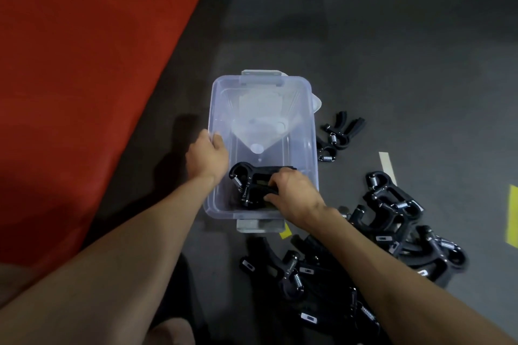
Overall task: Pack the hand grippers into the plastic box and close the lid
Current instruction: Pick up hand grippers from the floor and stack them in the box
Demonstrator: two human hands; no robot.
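black spring-loaded hand gripper point(253, 186) sits in my right hand point(294, 194), gripped at the near end of the clear plastic box point(304, 131); its long axis runs crosswise. my left hand point(207, 158) grips the box's left rim.

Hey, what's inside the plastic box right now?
Black hand grippers lie at the near end of the plastic box, where the right hand holds one. The hand hides their count; the far end holds none.

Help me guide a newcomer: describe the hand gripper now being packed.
Find the clear plastic box beside the red block. At its near end the right hand holds a black hand gripper. Unlike the pile on the floor, it is inside the box.
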